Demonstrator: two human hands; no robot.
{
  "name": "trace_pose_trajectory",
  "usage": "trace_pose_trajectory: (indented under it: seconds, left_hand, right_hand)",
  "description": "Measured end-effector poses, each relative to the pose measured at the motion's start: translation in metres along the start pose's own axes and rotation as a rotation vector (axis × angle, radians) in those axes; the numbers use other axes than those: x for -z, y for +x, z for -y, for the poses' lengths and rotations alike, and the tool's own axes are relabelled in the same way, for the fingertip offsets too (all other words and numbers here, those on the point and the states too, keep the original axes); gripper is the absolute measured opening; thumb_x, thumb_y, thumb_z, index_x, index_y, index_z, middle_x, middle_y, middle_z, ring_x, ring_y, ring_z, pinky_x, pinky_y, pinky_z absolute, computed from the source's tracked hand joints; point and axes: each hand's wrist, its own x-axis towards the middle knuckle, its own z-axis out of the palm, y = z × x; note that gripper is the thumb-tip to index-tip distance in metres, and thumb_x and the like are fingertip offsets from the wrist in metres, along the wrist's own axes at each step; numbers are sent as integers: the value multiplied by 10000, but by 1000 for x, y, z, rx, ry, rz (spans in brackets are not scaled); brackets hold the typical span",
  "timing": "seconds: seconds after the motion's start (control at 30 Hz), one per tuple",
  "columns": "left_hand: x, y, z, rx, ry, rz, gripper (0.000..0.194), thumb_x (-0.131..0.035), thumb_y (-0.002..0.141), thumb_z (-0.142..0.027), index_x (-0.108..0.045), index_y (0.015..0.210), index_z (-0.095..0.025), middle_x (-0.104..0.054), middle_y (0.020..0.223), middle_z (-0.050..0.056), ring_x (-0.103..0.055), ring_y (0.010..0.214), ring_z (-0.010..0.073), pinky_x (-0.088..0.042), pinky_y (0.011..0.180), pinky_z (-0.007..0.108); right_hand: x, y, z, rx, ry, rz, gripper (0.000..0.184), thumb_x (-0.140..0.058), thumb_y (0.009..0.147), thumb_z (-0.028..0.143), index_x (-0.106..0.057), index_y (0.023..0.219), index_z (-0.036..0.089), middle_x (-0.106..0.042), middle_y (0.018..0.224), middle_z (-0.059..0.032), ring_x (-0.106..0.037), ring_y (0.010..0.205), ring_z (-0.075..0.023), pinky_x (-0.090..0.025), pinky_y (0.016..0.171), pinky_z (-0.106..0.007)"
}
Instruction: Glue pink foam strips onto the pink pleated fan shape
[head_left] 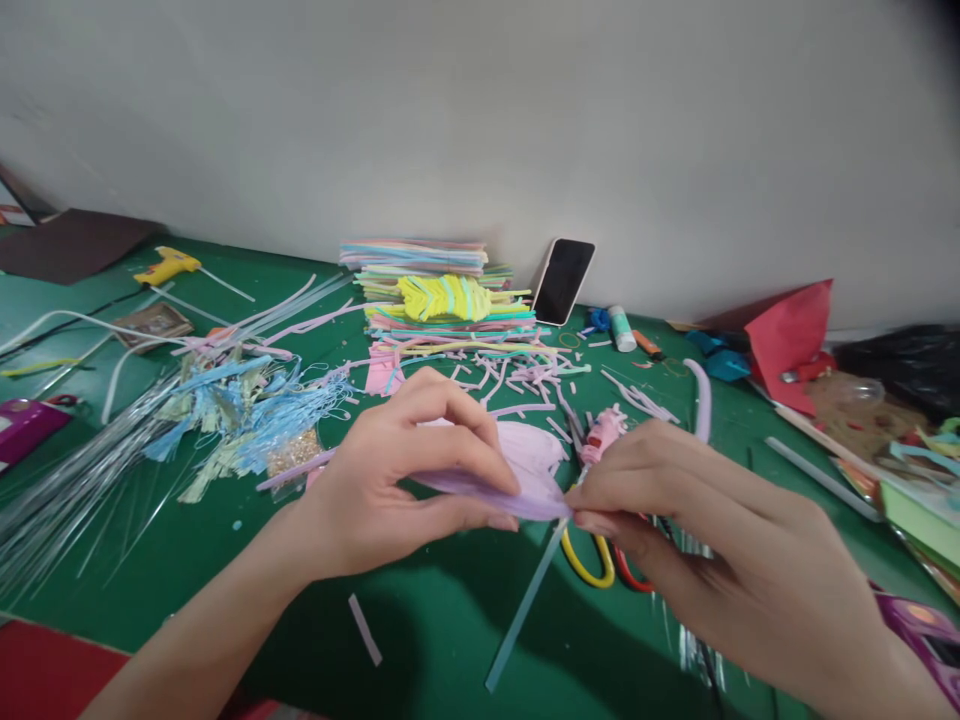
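Note:
Between my two hands is a light purple, petal-shaped piece [532, 450], thin and ribbed; its exact material is hard to make out. My left hand [420, 465] pinches its near left edge between thumb and fingers. At the right end, my right hand [697, 530] pinches the narrow tip with thumb and forefinger. Below the tip, a pale teal strip [525, 610] slants down; whether it lies on the table or hangs from the piece I cannot tell. Scissors with a yellow handle [589, 560] and a red one lie just behind my right fingers, partly hidden.
On the green table [442, 620] lie bundled pipe cleaners [442, 300], a leaning phone [564, 282], a yellow glue gun [169, 266] and a glue stick [621, 330]. Blue tassels [292, 410] and clear strands cover the left. Red paper [791, 345] stands at right. A wall closes the back.

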Motion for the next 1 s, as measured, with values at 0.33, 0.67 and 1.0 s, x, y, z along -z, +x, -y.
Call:
trace_pose_trajectory:
  seconds: [0.33, 0.67, 1.0]
  left_hand:
    - [4, -3, 4, -17, -82, -30, 108, -777, 725, -169, -706, 791, -216, -615, 809, 11, -559, 830, 147, -471, 756, 279]
    - [4, -11, 12, 35, -138, -51, 458, -823, 672, -194, -636, 1082, -276, -668, 959, 11, -568, 880, 176, -462, 774, 316]
    - [2, -7, 15, -25, -178, -47, 425, -860, 619, -245, -669, 999, -232, -689, 906, 32, -608, 858, 199, -482, 795, 351]
  right_hand:
    - [-7, 6, -6, 18, 133, 75, 209, -522, 838, 11, -591, 930, 186, -617, 854, -38, -575, 763, -116, -496, 667, -245]
    - [-2, 18, -13, 79, 97, 122, 319, -472, 820, -34, -633, 903, 227, -602, 854, -30, -566, 752, -111, -482, 602, -215]
    - [-4, 19, -14, 71, 111, 112, 315, -481, 806, -43, -650, 876, 213, -602, 844, -26, -570, 771, -104, -484, 620, -203]
